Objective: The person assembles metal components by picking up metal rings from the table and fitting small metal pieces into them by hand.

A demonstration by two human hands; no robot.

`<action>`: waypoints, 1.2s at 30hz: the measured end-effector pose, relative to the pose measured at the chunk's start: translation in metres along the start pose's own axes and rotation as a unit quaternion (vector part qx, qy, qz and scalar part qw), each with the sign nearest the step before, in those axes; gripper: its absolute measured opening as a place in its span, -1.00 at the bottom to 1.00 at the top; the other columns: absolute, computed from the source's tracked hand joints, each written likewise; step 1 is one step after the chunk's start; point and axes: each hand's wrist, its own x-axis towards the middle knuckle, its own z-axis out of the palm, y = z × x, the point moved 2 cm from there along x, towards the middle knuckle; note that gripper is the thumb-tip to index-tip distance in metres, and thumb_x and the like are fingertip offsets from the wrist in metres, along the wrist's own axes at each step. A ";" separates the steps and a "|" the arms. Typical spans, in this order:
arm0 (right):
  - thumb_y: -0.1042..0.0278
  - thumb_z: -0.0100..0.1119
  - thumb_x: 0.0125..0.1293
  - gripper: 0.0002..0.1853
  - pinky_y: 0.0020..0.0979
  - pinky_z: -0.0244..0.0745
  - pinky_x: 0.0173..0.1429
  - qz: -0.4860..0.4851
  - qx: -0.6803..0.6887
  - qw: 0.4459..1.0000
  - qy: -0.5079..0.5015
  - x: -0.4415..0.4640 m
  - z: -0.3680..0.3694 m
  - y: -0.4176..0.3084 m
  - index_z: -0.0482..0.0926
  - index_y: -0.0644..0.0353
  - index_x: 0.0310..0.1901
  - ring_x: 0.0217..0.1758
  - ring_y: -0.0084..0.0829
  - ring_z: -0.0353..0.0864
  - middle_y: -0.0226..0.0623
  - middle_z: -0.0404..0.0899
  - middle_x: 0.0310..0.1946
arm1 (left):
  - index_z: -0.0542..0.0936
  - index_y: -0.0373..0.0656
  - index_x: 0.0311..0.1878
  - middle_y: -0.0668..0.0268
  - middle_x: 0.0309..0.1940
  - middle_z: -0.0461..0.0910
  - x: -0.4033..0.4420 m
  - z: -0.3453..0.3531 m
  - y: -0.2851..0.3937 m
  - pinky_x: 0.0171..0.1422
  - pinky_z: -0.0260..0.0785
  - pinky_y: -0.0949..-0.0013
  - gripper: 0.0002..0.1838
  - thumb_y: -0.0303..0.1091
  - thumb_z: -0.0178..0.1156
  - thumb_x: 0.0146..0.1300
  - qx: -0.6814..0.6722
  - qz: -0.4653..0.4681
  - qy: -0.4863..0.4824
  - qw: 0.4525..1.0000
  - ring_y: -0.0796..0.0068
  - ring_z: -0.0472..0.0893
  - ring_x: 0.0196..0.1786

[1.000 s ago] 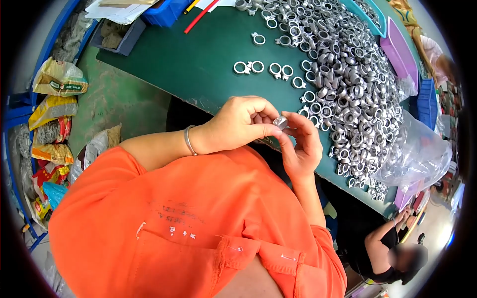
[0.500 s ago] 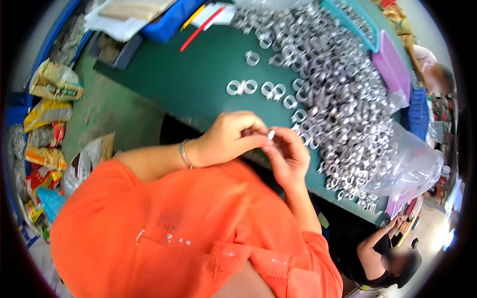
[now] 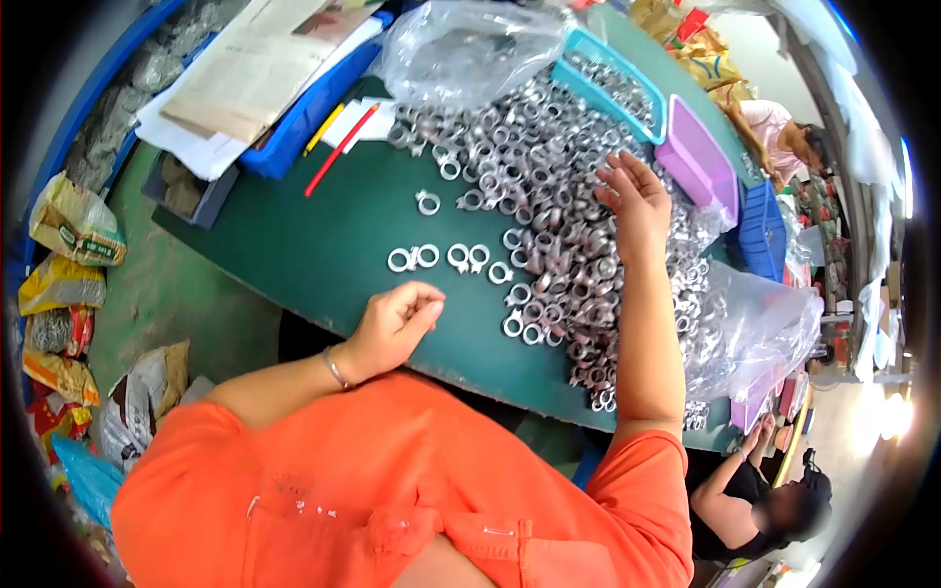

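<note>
My left hand (image 3: 394, 325), with a bracelet (image 3: 336, 368) at its wrist, hovers by the table's near edge. Its fingers are loosely curled together and nothing shows in them. My right hand (image 3: 637, 204) is stretched out over a large heap of metal ring clamps (image 3: 564, 235), fingers apart and holding nothing I can see. In front of my left hand, a few ring clamps (image 3: 469, 259) lie in a loose row, and a single ring clamp (image 3: 427, 203) sits farther back.
Behind the heap stand a teal basket (image 3: 564, 73) of small parts, a purple basket (image 3: 698, 162) and a blue basket (image 3: 763, 230). Clear plastic bags (image 3: 470, 49) lie around it. A red pen (image 3: 341, 150) and a blue tray (image 3: 304, 108) are at left. Two people sit at right.
My hands, which were together around a small metal piece, have separated. The right one has swung out over the heap; the left one stays near the edge. The view has shifted.
</note>
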 end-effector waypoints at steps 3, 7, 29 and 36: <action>0.52 0.11 0.24 -0.83 -0.54 0.46 -0.31 0.005 -0.177 0.977 -0.122 -0.042 0.010 0.008 0.55 0.33 -0.14 -0.33 -0.57 0.58 -0.35 0.61 -0.30 | 0.49 -0.30 -0.15 0.37 -0.46 0.53 0.001 0.000 0.001 -0.42 0.33 0.62 -0.85 -0.40 0.07 0.32 0.004 0.000 -0.002 1.000 0.73 0.48 -0.48; 0.53 0.23 0.06 -0.88 -0.31 0.44 -0.28 -0.154 -0.370 0.877 -0.265 -0.099 0.029 0.029 0.57 0.29 -0.33 -0.33 -0.25 0.56 -0.22 0.54 -0.42 | 0.50 -0.30 -0.16 0.38 -0.45 0.54 0.000 0.000 -0.001 -0.34 0.39 0.60 -0.87 -0.44 0.10 0.29 0.028 0.002 -0.019 0.999 0.70 0.53 -0.42; 0.71 0.21 -0.02 -0.79 -0.44 0.46 -0.29 -0.330 -0.207 0.906 -0.166 -0.191 0.059 0.045 0.55 0.29 -0.30 -0.37 -0.26 0.57 -0.22 0.59 -0.37 | 0.59 -0.33 -0.25 0.34 -0.30 0.53 0.000 0.003 0.020 -0.23 0.40 0.60 -0.91 -0.60 0.22 0.16 -0.133 -0.025 -0.089 0.987 0.64 0.52 -0.28; 0.49 -0.02 0.37 -0.81 -0.55 0.49 -0.17 0.105 0.144 0.972 -0.155 -0.201 0.051 0.059 0.49 0.38 -0.06 -0.29 -0.55 0.56 -0.28 0.57 -0.26 | 0.61 -0.28 -0.33 0.27 -0.38 0.56 -0.002 0.007 0.033 -0.31 0.41 0.52 -0.89 -0.64 0.28 0.03 0.046 0.143 -0.091 0.984 0.50 0.55 -0.35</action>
